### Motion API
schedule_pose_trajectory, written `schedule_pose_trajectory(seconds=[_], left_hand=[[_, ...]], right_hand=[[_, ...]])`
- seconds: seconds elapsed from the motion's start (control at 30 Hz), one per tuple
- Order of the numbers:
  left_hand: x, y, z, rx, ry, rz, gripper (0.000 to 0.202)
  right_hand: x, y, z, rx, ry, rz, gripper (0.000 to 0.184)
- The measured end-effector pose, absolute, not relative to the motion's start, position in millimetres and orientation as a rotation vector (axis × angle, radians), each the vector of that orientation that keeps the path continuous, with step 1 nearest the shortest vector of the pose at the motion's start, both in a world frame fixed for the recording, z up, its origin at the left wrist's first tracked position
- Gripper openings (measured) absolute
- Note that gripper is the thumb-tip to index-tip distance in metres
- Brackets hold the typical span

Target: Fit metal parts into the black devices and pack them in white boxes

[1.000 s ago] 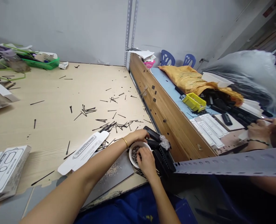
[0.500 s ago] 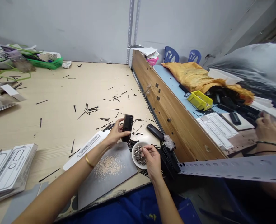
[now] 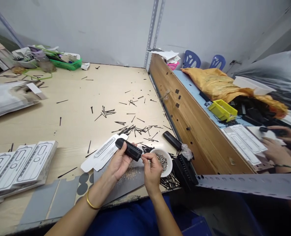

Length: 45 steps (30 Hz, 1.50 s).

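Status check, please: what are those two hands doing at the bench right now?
Left hand grips black casing. Right hand pinches at its end, beside white bowl of small metal parts. Loose black sticks lie beyond; none between the hands.

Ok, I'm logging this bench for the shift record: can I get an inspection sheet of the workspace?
Surface: pale wooden table with grey mat at the near edge.
Job's things: black oblong part; white bowl of small metal pieces.
Clutter: thin black sticks, flat white cartons, green basket.
Grippers: left hand holds the part; right hand pinches at its end.
Cables: nothing seen.
Surroundings: wooden divider; another person's hands beyond it.
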State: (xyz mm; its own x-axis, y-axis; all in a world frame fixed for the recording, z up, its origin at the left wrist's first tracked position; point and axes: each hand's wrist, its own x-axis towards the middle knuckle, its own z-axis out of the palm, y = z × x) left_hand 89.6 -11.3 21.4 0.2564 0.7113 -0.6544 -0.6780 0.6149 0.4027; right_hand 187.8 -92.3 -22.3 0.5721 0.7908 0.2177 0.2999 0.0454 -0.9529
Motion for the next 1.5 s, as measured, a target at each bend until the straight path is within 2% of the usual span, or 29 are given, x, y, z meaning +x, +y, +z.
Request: schedule_pose_trajectory(seconds=[0.13, 0.3, 0.37, 0.47, 0.7, 0.77, 0.9, 1.03, 1.13, 1.27, 1.33, 1.43, 1.5], left_hand=[[87.5, -14.6, 16.8, 0.03, 0.886, 0.961, 0.018], [87.2, -18.2, 13.1, 0.02, 0.893, 0.983, 0.015], [87.0, -20.2, 13.0, 0.054, 0.898, 1.01, 0.012], [85.7, -22.8, 13.8, 0.136, 0.881, 1.073, 0.01], [83.7, -19.9, 9.0, 0.206, 0.892, 1.048, 0.023], [85.8, -15.9, 6.4, 0.282, 0.894, 1.033, 0.03], [94.4, -9.7, 3.2, 0.465, 0.933, 1.009, 0.036], [100.6, -13.3, -1.9, 0.749, 0.998, 0.976, 0.035], [83.6, -8.6, -4.4, 1.173, 1.099, 0.856, 0.036], [25.6, 17.0, -11.7, 1.698, 1.535, 0.741, 0.055], [-1.5, 28.3, -20.0, 1.782, 1.712, 0.54, 0.069], [-22.2, 35.9, -27.9, 1.862, 1.723, 0.337, 0.073], [-25.9, 36.8, -21.4, 1.87, 1.71, 0.433, 0.065]], right_hand=[[184.9, -91.9, -18.9, -1.508, -1.115, 0.286, 0.011], [186.1, -94.2, -18.5, -1.526, -1.158, 0.23, 0.011], [188.7, -94.3, -21.1, -1.537, -1.149, 0.276, 0.012], [190.2, -92.0, -26.6, -1.58, -1.038, 0.529, 0.014], [182.0, -93.1, -36.1, -1.373, -0.789, 0.851, 0.024], [190.6, -98.1, -36.1, -1.367, -0.781, 0.855, 0.027], [221.1, -105.1, -27.3, -1.566, -0.714, 0.619, 0.03], [240.7, -90.5, -2.4, -1.709, -0.943, 0.419, 0.026], [232.2, -58.4, 14.0, -1.774, -1.247, 0.421, 0.02], [191.5, -1.0, 8.7, -1.899, -1.694, 0.591, 0.014], [169.1, 24.5, -3.7, -1.989, -1.729, 0.687, 0.01], [151.3, 50.7, -22.5, -2.057, -1.685, 0.768, 0.032], [153.9, 58.9, -28.6, -2.029, -1.69, 0.842, 0.03]])
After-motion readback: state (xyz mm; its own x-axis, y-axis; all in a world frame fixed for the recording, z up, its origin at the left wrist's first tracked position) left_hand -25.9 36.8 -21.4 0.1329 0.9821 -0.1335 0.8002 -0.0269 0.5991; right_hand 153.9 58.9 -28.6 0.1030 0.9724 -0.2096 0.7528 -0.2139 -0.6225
